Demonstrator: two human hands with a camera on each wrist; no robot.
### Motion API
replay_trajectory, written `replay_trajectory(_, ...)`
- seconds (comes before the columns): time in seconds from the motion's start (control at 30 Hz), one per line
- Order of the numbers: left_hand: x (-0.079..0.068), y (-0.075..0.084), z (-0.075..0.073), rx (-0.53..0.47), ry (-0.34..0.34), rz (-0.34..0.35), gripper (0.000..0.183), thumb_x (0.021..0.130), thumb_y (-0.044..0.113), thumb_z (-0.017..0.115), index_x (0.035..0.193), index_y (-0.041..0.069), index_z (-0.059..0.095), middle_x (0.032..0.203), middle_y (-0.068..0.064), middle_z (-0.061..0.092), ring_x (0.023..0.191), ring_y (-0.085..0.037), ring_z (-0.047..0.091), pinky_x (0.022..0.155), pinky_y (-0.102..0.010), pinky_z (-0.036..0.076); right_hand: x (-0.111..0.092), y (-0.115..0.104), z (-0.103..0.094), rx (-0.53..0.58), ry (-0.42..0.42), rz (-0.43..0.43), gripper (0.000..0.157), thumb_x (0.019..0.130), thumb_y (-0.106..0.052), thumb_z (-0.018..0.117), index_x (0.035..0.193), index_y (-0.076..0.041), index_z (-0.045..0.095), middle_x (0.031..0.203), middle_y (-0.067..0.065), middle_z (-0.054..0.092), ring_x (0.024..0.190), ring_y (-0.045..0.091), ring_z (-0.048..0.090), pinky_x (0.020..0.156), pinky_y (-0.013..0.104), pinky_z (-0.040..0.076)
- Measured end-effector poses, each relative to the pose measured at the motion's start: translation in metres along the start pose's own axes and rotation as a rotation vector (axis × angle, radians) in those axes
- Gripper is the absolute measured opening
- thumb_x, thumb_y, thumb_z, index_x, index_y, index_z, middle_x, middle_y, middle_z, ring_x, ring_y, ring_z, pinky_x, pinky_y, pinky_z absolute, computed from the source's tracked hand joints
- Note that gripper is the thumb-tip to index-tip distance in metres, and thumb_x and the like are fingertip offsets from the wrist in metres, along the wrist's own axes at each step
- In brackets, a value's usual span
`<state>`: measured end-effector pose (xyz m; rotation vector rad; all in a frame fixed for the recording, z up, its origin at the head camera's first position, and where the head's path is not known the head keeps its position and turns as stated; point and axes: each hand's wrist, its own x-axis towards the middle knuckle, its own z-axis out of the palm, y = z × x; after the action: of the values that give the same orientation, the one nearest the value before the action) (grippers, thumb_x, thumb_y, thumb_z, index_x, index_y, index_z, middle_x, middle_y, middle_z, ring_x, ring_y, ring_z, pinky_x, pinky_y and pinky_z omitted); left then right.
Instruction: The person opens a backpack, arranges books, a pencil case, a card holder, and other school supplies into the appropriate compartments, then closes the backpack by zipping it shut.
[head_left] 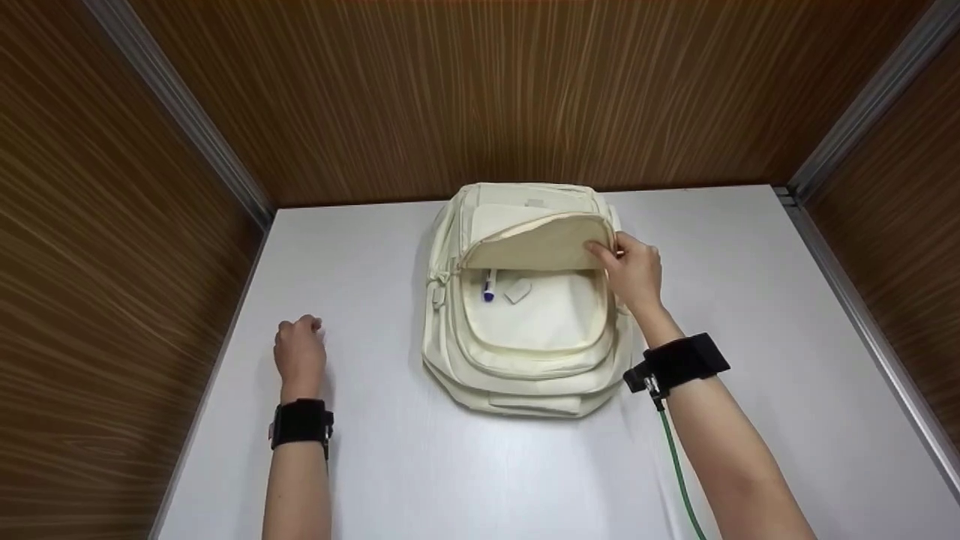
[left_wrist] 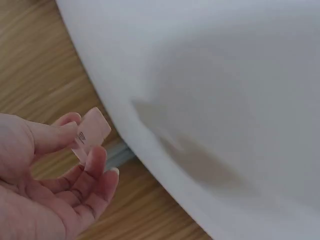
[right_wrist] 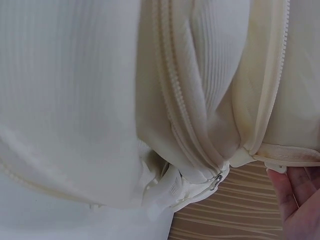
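A cream backpack (head_left: 536,386) lies on the white table with its front pocket unzipped. My right hand (head_left: 636,271) pinches the right edge of the lifted pocket flap (head_left: 551,244), thumb on its inner side. In the right wrist view, fingers (right_wrist: 295,192) grip the flap's zippered edge. Inside the pocket are a white marker with a blue cap (head_left: 489,292) and a small whitish piece (head_left: 517,290). Left of the backpack, my left hand (head_left: 300,352) is over the table; in the left wrist view it pinches a small pale pink eraser (left_wrist: 92,131) with dark print between thumb and fingers.
Brown wood-grain panels (head_left: 517,97) stand behind and on both sides of the white table (head_left: 390,465), with metal strips at their corners. A green cable (head_left: 679,472) runs from the right wrist's black band (head_left: 686,364) down over the table.
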<state>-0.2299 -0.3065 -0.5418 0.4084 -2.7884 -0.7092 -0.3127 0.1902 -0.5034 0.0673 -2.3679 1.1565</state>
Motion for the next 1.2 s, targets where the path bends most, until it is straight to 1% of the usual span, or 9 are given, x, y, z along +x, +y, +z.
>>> replay_trajectory(0.17, -0.005, 0.034, 0.0, -0.104, 0.042, 0.132, 0.015, 0.096, -0.006, 0.056, 0.107, -0.008, 0.065, 0.094, -0.026, 0.061, 0.09, -0.041, 0.061, 0.076, -0.047, 0.05, 0.0, 0.0, 0.001, 0.001, 0.005, 0.005, 0.037, 0.083, -0.032, 0.079, 0.066, -0.004, 0.062, 0.064, 0.007, 0.068, 0.055, 0.019, 0.055, 0.051, 0.023, 0.034)
replay_trajectory(0.3, -0.013, 0.065, -0.006, -0.151, 0.047, 0.216, 0.013, 0.094, 0.0, 0.063, 0.104, -0.008, 0.061, 0.092, -0.023, 0.062, 0.086, -0.036, 0.063, 0.072, -0.045, 0.052, -0.001, 0.0, 0.002, 0.001, 0.013, 0.002, 0.036, 0.083, -0.032, 0.079, 0.067, -0.004, 0.062, 0.064, 0.007, 0.068, 0.055, 0.019, 0.054, 0.052, 0.024, 0.034)
replay_trajectory(0.43, -0.023, 0.095, -0.009, -0.249, 0.04, 0.291, 0.01, 0.09, 0.001, 0.069, 0.095, -0.006, 0.064, 0.09, -0.019, 0.064, 0.083, -0.031, 0.065, 0.071, -0.042, 0.054, -0.001, 0.0, 0.002, -0.005, 0.012, -0.001, 0.037, 0.083, -0.033, 0.079, 0.067, -0.004, 0.062, 0.064, 0.007, 0.068, 0.055, 0.018, 0.055, 0.051, 0.024, 0.034)
replay_trajectory(0.57, -0.036, 0.125, -0.004, -0.357, 0.035, 0.423, 0.007, 0.086, 0.0, 0.073, 0.088, -0.003, 0.068, 0.087, -0.015, 0.066, 0.08, -0.027, 0.066, 0.072, -0.04, 0.055, -0.001, 0.0, 0.002, -0.013, 0.01, 0.005, 0.038, 0.083, -0.034, 0.079, 0.066, -0.005, 0.061, 0.062, 0.006, 0.067, 0.054, 0.019, 0.053, 0.051, 0.026, 0.033)
replay_trajectory(0.7, -0.048, 0.153, 0.006, -0.425, 0.015, 0.556, 0.006, 0.083, -0.002, 0.075, 0.085, -0.001, 0.069, 0.088, -0.011, 0.065, 0.081, -0.023, 0.067, 0.073, -0.034, 0.055, -0.001, -0.002, 0.002, -0.016, 0.005, 0.015, 0.039, 0.083, -0.036, 0.078, 0.067, -0.005, 0.062, 0.066, 0.007, 0.069, 0.055, 0.019, 0.056, 0.051, 0.025, 0.034)
replay_trajectory(0.77, -0.051, 0.166, 0.012, -0.449, 0.001, 0.596, 0.007, 0.082, -0.003, 0.075, 0.083, 0.0, 0.069, 0.089, -0.009, 0.063, 0.081, -0.021, 0.066, 0.073, -0.032, 0.055, -0.002, -0.003, 0.002, -0.016, -0.002, 0.015, 0.038, 0.083, -0.036, 0.078, 0.068, -0.005, 0.063, 0.068, 0.008, 0.07, 0.057, 0.02, 0.059, 0.051, 0.024, 0.035)
replay_trajectory(0.9, -0.057, 0.189, 0.025, -0.479, -0.023, 0.644, 0.01, 0.081, -0.003, 0.077, 0.081, 0.001, 0.068, 0.089, -0.008, 0.058, 0.082, -0.02, 0.065, 0.073, -0.028, 0.054, -0.002, -0.003, 0.003, -0.018, -0.004, 0.007, 0.036, 0.083, -0.035, 0.078, 0.069, -0.004, 0.064, 0.068, 0.008, 0.07, 0.057, 0.02, 0.06, 0.051, 0.022, 0.035)
replay_trajectory(1.03, -0.063, 0.21, 0.043, -0.496, -0.052, 0.685, 0.01, 0.081, -0.002, 0.078, 0.081, 0.0, 0.069, 0.089, -0.008, 0.057, 0.083, -0.021, 0.064, 0.074, -0.026, 0.053, -0.003, -0.003, 0.003, -0.016, 0.013, 0.006, 0.036, 0.082, -0.033, 0.079, 0.068, -0.004, 0.064, 0.067, 0.008, 0.07, 0.058, 0.021, 0.061, 0.052, 0.024, 0.036)
replay_trajectory(1.2, -0.066, 0.231, 0.067, -0.454, -0.084, 0.717, 0.008, 0.081, 0.001, 0.079, 0.081, -0.001, 0.071, 0.092, -0.009, 0.058, 0.085, -0.022, 0.064, 0.074, -0.022, 0.053, -0.003, -0.003, 0.004, -0.02, 0.016, 0.009, 0.037, 0.082, -0.034, 0.08, 0.068, -0.003, 0.064, 0.067, 0.009, 0.07, 0.058, 0.022, 0.06, 0.054, 0.028, 0.037)
